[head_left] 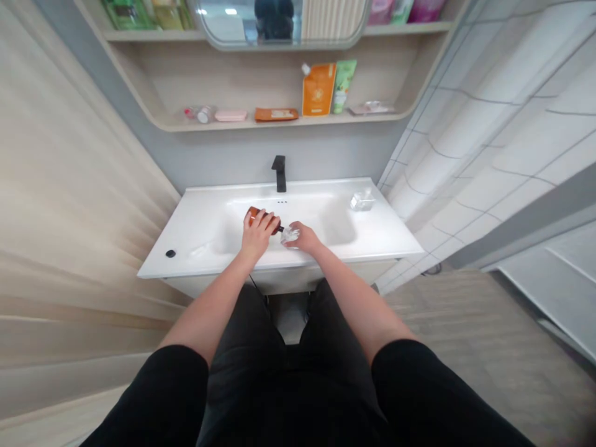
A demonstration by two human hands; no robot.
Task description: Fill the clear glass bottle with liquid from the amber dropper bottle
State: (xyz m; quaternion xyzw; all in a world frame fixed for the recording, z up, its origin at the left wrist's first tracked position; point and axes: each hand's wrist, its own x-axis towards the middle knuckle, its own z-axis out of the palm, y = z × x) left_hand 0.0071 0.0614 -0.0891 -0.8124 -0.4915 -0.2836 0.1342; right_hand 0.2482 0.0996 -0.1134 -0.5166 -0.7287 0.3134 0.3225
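My left hand [257, 236] is wrapped round an amber-brown bottle [254, 214], tipped on its side over the basin. The bottle's dark neck points right, at a small clear container [289, 235] that my right hand [303, 237] grips from the right. Neck and container meet or nearly touch; whether liquid passes between them is too small to tell. Both hands are above the front part of the white sink [335, 217]. On the counter's left side lies a small round black cap [170, 253].
A black faucet [279, 172] rises behind the basin. At the counter's right back stands a clear glass-like container [362, 200]. Above, a shelf [186, 128] carries an orange pouch [319, 90], a green tube [343, 87] and several small items. A beige curtain [69, 186] hangs at left.
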